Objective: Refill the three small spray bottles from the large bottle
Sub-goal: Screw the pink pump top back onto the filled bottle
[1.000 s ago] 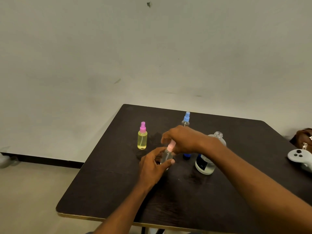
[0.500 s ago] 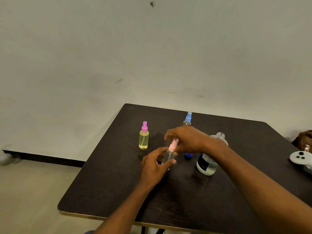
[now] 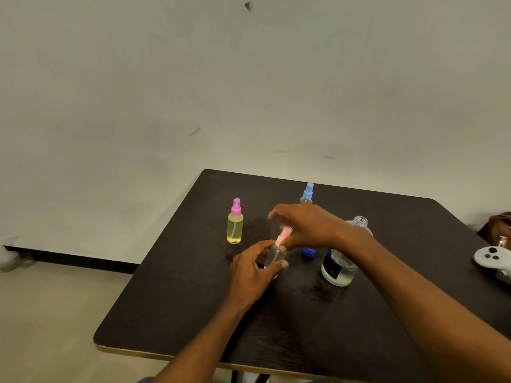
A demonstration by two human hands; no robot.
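My left hand (image 3: 255, 268) grips the clear body of a small spray bottle (image 3: 275, 251) standing on the dark table (image 3: 193, 313). My right hand (image 3: 307, 225) pinches that bottle's light pink spray cap (image 3: 284, 235) from above. A small bottle with yellow liquid and a magenta cap (image 3: 235, 222) stands to the left, apart from both hands. Behind my right hand a small bottle with a blue cap (image 3: 307, 192) shows only its top. The large clear bottle (image 3: 338, 268), uncapped, stands to the right, partly hidden by my right forearm. A blue cap (image 3: 307, 253) lies beside it.
A white game controller (image 3: 493, 258) lies at the table's right edge, with a brown bag (image 3: 500, 225) behind it. The table's front edge (image 3: 166, 353) is close to me. A plain wall stands behind and floor lies to the left.
My right hand has shifted on the pink cap, with the cap now more exposed below the fingers. The left hand keeps its hold on the bottle. The view has drifted slightly.
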